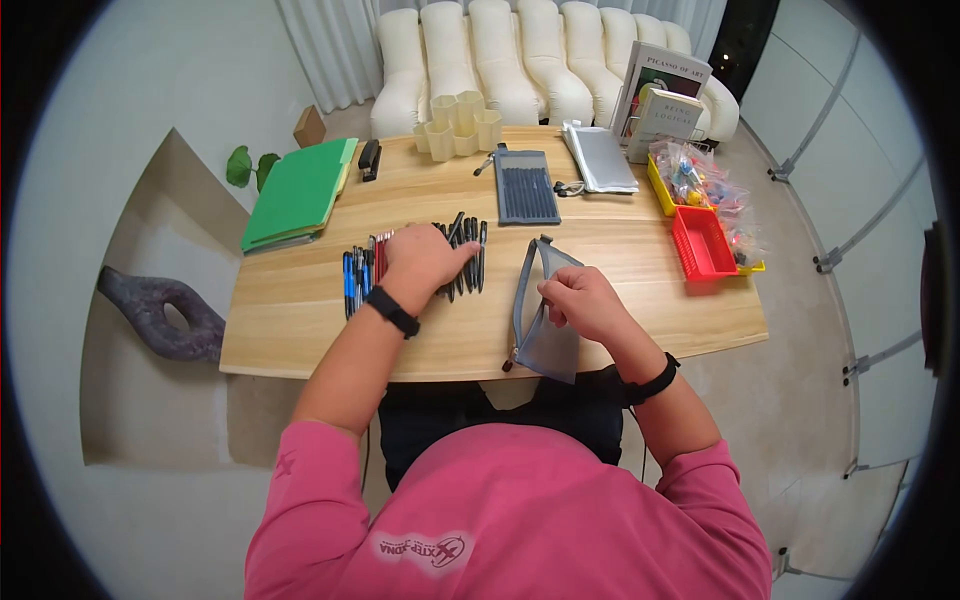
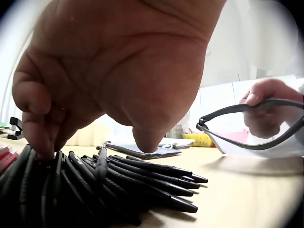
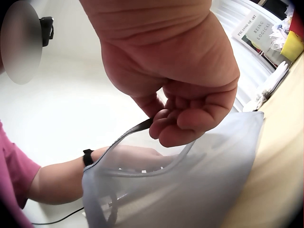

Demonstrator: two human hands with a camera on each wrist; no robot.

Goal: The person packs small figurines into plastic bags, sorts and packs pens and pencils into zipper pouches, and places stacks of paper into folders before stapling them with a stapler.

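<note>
My left hand (image 1: 425, 260) reaches down over a row of pens, its fingertips touching the black pens (image 2: 142, 180) and its thumb spread apart from the fingers. Part of the row is hidden beneath the palm. Left of the black ones lie red pens (image 1: 380, 255) and blue pens (image 1: 349, 285). With curled fingers and thumb, my right hand (image 1: 588, 303) pinches the rim of a translucent grey zip pouch (image 1: 548, 350). The pouch's mouth gapes wide toward the left, and its body stands up near the table's front edge.
Farther back lie a grey pouch (image 1: 528, 190) with dark pens inside and a stack of pouches (image 1: 603, 160). Green folders (image 1: 298, 195), a stapler (image 1: 370, 160) and a cream hexagonal holder (image 1: 440, 140) sit back left. Books (image 1: 665, 120) and a red basket (image 1: 705, 245) stand right.
</note>
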